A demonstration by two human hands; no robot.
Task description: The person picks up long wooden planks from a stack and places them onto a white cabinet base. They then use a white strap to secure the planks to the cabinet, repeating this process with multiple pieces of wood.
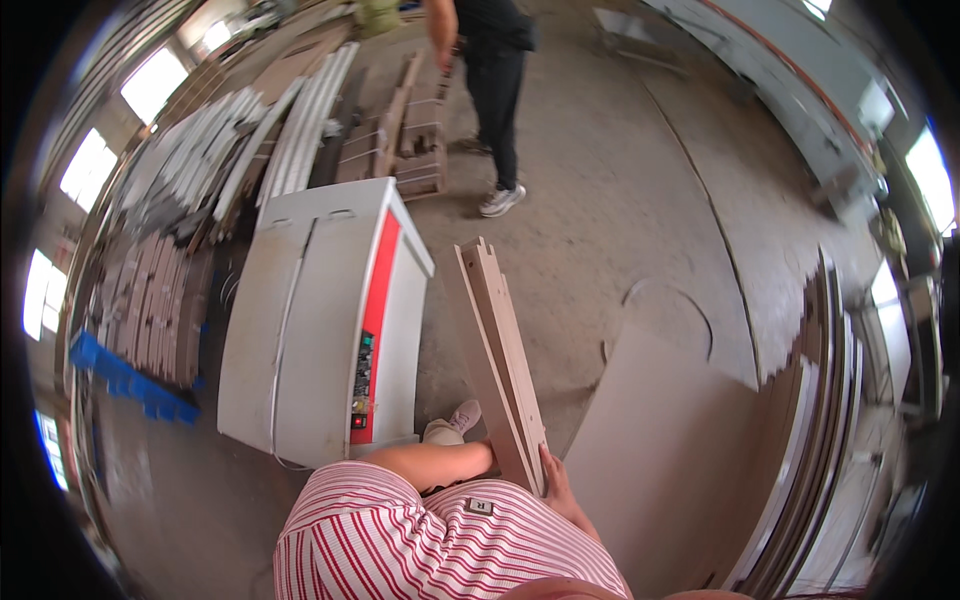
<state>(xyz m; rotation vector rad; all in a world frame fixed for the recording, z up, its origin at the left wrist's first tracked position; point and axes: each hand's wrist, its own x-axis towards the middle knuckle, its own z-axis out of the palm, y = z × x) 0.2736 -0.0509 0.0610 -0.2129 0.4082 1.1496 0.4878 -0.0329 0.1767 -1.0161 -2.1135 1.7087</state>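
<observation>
A small bundle of long, narrow beige-brown boards [508, 350] stands out in front of my body, its notched ends pointing up and away. My right hand [557, 482] grips the bundle's right side low down, fingers lying along the edge. On the other side, my left hand [486, 458] closes on the lower part of the boards; its fingers are mostly hidden behind them. The near ends of the boards reach close to my striped shirt [430, 525].
A white machine cabinet [300, 330] with a red control strip is at my left. Large brown panels [660, 440] lean at my right. Ahead, a person in dark clothes [492, 100] is by stacked boards [420, 150]. A blue pallet [135, 378] bears more strips.
</observation>
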